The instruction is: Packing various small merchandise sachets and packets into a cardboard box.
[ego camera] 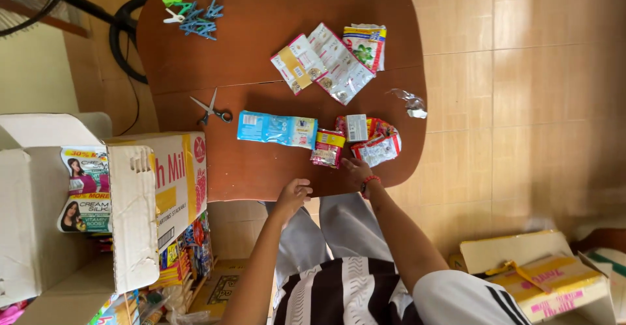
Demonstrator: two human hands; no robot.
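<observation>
Your left hand (291, 194) rests on the near edge of the brown table (261, 44), fingers curled over the rim, its grip closed on nothing but the table edge; your right hand (357, 170), with a red band at the wrist, lies flat on the table just to the right, grip released, fingertips touching a red and white sachet (377, 149); that sachet sits in a small cluster near the table's near right edge, beside a small white box (357, 127) and a red and yellow packet (328, 147); just left of the cluster lies a blue strip of sachets (277, 129); further left, a pair of scissors (212, 110) lies on the table, well apart from your hands; toward the far side, a fan of white and red packets (332, 61) is spread out, with a green and yellow packet (365, 46) at its right; a heap of blue clothes pegs (195, 15) sits at the far left corner; a scrap of clear wrapper (411, 102) lies at the right edge; to your left stands an open cardboard box (130, 207); on the floor at the near right sits another cardboard box (541, 276).
</observation>
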